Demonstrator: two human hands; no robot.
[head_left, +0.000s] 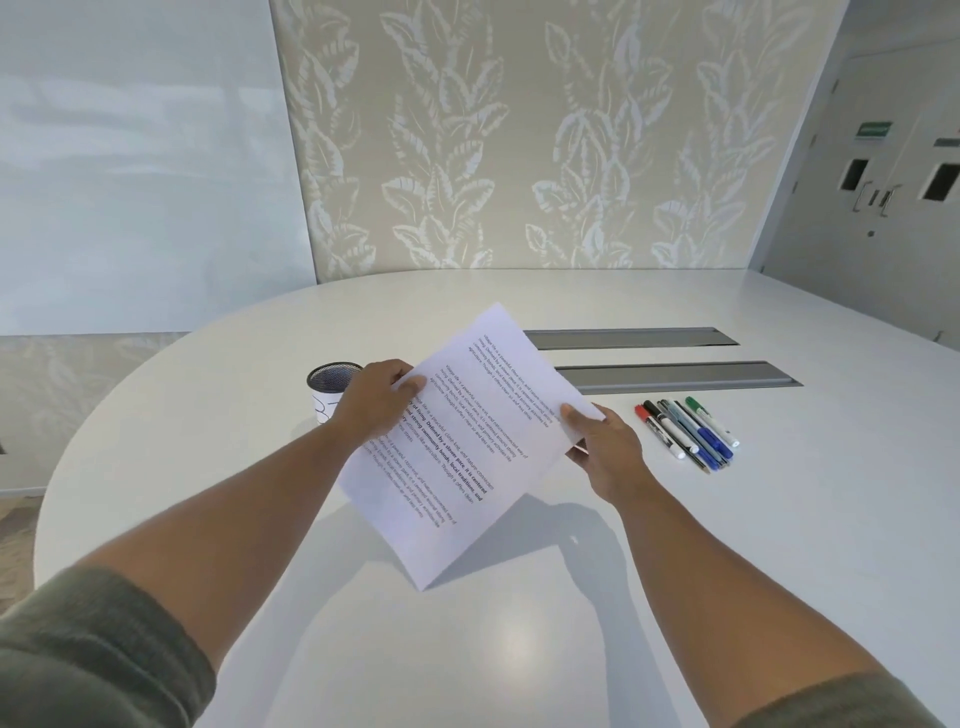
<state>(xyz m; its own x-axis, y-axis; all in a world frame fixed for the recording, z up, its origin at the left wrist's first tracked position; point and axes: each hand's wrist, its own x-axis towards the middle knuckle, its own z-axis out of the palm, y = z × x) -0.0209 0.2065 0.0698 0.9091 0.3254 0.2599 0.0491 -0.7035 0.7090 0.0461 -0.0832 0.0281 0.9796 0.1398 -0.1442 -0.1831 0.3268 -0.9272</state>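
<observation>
A white sheet of paper (467, 441) with printed paragraphs hangs tilted above the white table (519, 649), its shadow on the surface below. My left hand (376, 397) pinches the sheet's left edge, thumb on top. At the right edge my right hand (602, 449) holds the sheet, thumb on the printed side and fingers underneath. Both forearms reach forward from the bottom of the view.
A black mesh pen cup (332, 387) with a white label stands behind my left hand. Several markers and pens (685, 428) lie in a row right of my right hand. Two grey cable slots (675, 375) cross the table further back. A leaf-patterned wall panel stands behind.
</observation>
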